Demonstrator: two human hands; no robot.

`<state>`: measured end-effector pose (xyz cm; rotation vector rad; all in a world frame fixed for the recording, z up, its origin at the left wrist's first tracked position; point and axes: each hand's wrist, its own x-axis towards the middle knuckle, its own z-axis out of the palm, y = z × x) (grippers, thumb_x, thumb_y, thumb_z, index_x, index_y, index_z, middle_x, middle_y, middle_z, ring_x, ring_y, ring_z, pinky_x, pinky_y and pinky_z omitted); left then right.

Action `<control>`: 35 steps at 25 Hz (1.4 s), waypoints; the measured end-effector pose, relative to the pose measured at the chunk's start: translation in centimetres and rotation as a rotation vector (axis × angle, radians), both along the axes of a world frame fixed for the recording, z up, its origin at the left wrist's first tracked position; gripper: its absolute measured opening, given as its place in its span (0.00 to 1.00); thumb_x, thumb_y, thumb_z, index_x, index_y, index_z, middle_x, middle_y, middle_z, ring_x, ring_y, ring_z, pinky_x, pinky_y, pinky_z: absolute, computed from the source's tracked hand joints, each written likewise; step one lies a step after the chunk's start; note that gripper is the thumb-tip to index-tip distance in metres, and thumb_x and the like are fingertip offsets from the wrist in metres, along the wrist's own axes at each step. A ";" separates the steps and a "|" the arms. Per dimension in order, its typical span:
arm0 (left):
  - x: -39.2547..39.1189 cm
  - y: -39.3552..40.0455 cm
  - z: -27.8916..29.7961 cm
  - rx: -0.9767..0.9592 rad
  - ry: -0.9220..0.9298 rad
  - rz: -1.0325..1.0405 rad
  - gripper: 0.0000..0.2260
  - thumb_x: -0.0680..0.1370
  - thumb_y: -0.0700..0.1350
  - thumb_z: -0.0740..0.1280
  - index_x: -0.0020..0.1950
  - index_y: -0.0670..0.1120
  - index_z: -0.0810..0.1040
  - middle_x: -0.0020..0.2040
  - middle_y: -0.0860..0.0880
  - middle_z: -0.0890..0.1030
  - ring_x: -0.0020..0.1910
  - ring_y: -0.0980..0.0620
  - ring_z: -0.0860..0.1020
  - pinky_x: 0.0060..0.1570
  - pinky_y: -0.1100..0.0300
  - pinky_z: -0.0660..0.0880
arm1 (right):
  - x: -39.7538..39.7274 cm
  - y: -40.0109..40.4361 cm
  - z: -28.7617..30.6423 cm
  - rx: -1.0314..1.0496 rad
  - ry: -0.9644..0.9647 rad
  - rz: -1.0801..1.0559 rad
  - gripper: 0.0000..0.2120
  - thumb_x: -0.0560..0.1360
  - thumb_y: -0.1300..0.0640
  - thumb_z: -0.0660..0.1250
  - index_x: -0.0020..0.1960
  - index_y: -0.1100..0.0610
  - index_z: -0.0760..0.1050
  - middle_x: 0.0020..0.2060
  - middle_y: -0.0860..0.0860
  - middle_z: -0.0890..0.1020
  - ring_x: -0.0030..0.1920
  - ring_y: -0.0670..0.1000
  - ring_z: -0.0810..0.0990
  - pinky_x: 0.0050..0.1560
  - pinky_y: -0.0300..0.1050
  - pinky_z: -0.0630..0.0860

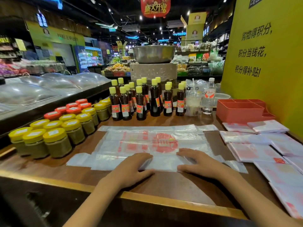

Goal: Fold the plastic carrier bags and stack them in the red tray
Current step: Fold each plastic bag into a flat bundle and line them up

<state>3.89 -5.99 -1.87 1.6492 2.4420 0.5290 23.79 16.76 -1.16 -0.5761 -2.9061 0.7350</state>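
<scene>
Your left hand (pixel 132 167) and right hand (pixel 198 163) lie palm down on the near edge of a clear carrier bag (pixel 147 145), fingers nearly straight and pressing the plastic flat against the wooden desk (pixel 164 185); neither hand curls round anything. You have the bag spread lengthwise across the desk, its red printed circle just beyond your right fingertips. To your right, more bags (pixel 255 151) lie flat in overlapping piles, reaching toward the desk's near corner. Past those, the red tray (pixel 239 112) stands against the yellow wall (pixel 262 63); you cannot see into its compartments from here. Behind the spread bag, dark bottles with yellow caps (pixel 139 102) stand in rows, and on your left sit jars with yellow lids (pixel 57 141) and, further back, jars with red lids (pixel 72 108).
</scene>
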 end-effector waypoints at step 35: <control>-1.1 -0.7 6.1 0.063 0.354 0.136 0.16 0.80 0.48 0.62 0.67 0.57 0.73 0.54 0.58 0.80 0.51 0.58 0.77 0.45 0.68 0.69 | 1.3 2.0 1.5 0.404 0.522 -0.198 0.19 0.75 0.53 0.74 0.64 0.46 0.76 0.54 0.43 0.83 0.54 0.50 0.82 0.55 0.52 0.79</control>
